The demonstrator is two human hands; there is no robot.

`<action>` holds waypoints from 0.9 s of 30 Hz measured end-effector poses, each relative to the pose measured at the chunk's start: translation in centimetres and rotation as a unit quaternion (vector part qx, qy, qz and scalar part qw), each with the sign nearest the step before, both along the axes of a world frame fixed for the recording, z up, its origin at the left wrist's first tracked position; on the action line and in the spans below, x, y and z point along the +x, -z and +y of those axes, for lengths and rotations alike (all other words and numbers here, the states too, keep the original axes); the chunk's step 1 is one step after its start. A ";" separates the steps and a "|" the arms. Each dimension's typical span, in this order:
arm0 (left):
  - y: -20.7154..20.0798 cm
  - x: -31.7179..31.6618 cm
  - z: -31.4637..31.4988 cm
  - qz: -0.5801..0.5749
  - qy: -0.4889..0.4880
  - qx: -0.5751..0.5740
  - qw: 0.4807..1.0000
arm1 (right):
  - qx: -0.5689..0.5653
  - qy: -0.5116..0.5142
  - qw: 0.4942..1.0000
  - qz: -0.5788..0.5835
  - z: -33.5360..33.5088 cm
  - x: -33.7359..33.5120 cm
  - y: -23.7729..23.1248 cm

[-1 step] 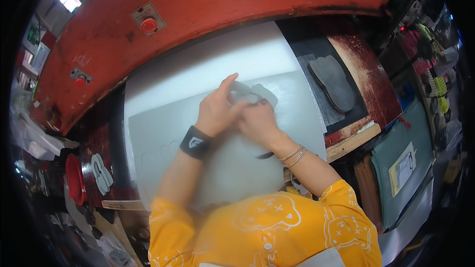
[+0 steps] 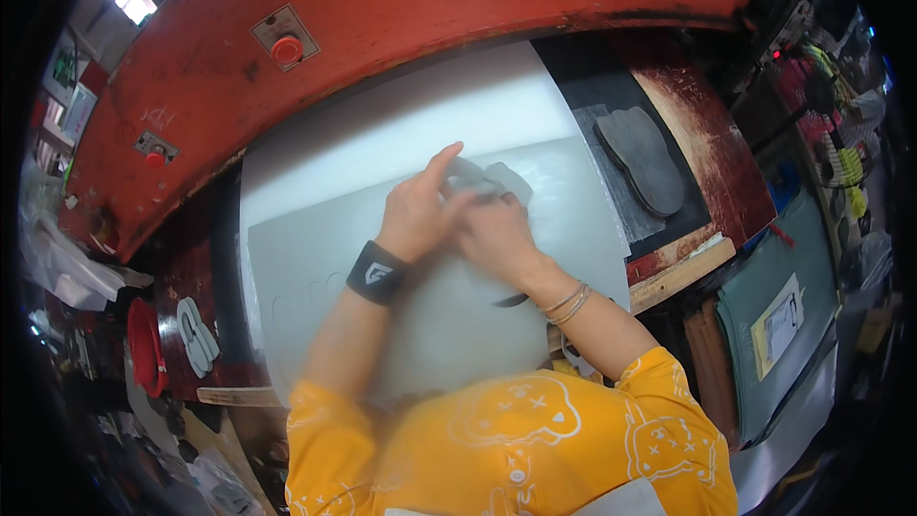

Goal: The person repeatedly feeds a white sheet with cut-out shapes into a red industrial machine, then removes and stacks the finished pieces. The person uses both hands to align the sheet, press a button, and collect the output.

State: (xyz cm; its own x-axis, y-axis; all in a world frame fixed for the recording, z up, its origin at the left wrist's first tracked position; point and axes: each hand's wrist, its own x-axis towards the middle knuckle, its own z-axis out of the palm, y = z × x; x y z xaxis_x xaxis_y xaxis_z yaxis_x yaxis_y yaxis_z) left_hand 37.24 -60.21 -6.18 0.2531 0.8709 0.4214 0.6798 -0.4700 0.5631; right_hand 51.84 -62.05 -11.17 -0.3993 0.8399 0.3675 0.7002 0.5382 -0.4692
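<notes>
Over a pale grey sheet (image 2: pixel 315 239), both my hands are close together at a small grey cut piece (image 2: pixel 508 180) with a curved outline. My left hand (image 2: pixel 418 210), with a black wristband, has one finger stretched up and others blurred against the piece. My right hand (image 2: pixel 499 237), with bracelets at the wrist, curls its fingers at the piece's near edge. The fingertips partly hide the piece. Curved cut lines (image 2: pixel 310 291) mark the sheet to the left. A dark curved slot (image 2: pixel 510 302) shows beneath my right wrist.
A red machine beam (image 2: pixel 382 19) with push buttons (image 2: pixel 287 49) spans the far side. White board (image 2: pixel 497 86) lies under the sheet. Dark sole-shaped pieces (image 2: pixel 642 158) are stacked at right, beside green sheets (image 2: pixel 764 325). Pale cut pieces (image 2: pixel 196 336) and a red ring-shaped object (image 2: pixel 145 349) sit at left.
The grey cut piece has shifted very slightly to the left at my fingers. My arms have hardly moved.
</notes>
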 end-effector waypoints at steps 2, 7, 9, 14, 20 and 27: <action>0.3 -0.3 0.9 -0.006 0.005 0.027 1.000 | 0.007 -0.001 1.000 0.013 -0.1 0.0 -0.1; 2.1 -1.7 3.6 -0.043 -0.094 0.028 0.994 | -0.017 0.015 0.999 0.023 -0.3 0.4 -1.1; 1.9 -2.9 5.5 -0.072 -0.140 0.070 0.985 | -0.045 0.000 0.999 -0.032 -0.5 1.0 -1.3; -3.0 -10.0 8.1 -0.099 -0.237 0.142 0.956 | -0.034 0.026 0.999 0.006 -1.2 2.1 -1.5; -4.2 -10.5 -0.7 -0.051 -0.061 0.089 0.993 | -0.006 0.032 0.985 0.171 -3.8 4.5 -3.9; 0.1 -5.8 -15.2 0.176 0.243 -0.110 0.948 | -0.111 -0.076 0.979 0.153 -5.8 6.4 -2.1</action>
